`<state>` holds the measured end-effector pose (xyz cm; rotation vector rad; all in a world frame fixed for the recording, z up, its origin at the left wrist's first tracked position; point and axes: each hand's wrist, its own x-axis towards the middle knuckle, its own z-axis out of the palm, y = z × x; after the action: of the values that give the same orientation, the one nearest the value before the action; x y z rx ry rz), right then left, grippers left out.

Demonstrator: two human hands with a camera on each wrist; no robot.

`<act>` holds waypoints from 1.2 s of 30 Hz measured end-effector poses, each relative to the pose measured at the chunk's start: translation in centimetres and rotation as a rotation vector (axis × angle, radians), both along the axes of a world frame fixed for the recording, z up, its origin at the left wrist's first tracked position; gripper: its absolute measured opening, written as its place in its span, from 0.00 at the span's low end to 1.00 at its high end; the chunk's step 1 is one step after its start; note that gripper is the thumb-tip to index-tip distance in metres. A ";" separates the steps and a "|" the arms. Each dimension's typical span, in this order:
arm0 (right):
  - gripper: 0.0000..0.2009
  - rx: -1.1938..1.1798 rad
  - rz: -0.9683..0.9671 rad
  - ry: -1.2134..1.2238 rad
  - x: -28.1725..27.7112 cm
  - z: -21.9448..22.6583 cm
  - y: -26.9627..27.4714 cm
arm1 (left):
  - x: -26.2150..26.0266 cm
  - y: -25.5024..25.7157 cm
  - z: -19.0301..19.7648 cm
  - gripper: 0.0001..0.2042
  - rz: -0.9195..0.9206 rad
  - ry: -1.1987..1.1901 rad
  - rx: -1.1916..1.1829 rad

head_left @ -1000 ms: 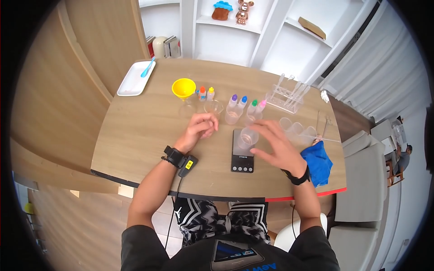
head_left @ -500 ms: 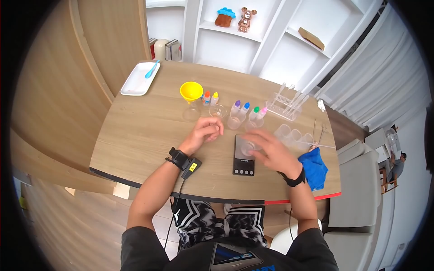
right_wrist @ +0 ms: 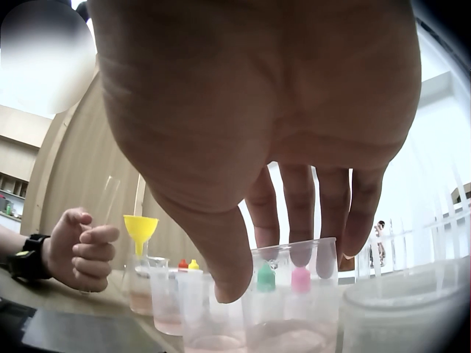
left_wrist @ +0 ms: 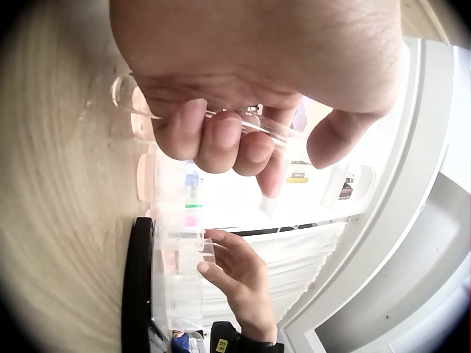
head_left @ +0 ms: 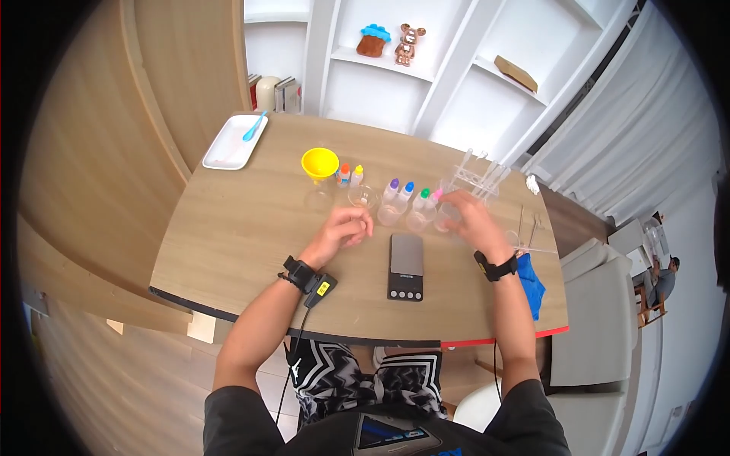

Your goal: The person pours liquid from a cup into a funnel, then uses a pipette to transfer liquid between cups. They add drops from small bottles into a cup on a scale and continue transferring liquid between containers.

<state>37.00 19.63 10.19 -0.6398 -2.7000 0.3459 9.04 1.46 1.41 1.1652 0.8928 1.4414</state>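
The left hand (head_left: 341,232) curls round a slim clear tube (right_wrist: 109,197). Apart from it, the right hand (head_left: 477,226) grips a clear plastic cup (right_wrist: 294,294) with shallow pinkish liquid, right of and beyond the flat black scale (head_left: 406,264).

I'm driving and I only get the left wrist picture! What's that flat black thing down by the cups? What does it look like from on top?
Observer: From above, it's a scale with four round buttons in a row at its near end.
Operator: Cool! Is the right hand right over it?
Observer: No. The head view shows that hand farther away and to the right of the scale.
Operator: Is there anything to pour stuff through?
Observer: Yes, a yellow funnel. The right wrist view shows its spout pointing down.
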 end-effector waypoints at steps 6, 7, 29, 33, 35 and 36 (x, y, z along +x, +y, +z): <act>0.25 -0.022 -0.010 -0.002 -0.6 -2.0 0.7 | -0.1 0.0 -0.1 0.13 -0.005 -0.027 0.000; 0.25 -0.015 -0.011 -0.007 -0.6 -1.9 0.5 | -0.1 0.0 -0.1 0.13 -0.009 -0.028 -0.001; 0.10 -1.135 0.048 0.243 4.8 -4.4 -4.3 | 0.5 -0.1 0.4 0.12 -0.009 0.002 -0.080; 0.10 -1.124 0.075 0.252 4.5 -4.8 -4.3 | 0.6 -0.1 0.2 0.12 -0.017 0.014 -0.085; 0.08 -1.146 0.061 0.254 4.5 -4.5 -4.4 | 0.8 -0.2 0.5 0.12 -0.012 0.024 -0.093; 0.08 -1.153 0.060 0.258 4.5 -4.4 -4.3 | 0.8 -0.2 0.4 0.12 -0.016 0.028 -0.097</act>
<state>41.47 15.31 5.78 -0.6924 -2.0567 1.8874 9.80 1.30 1.79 1.1196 0.9601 1.3572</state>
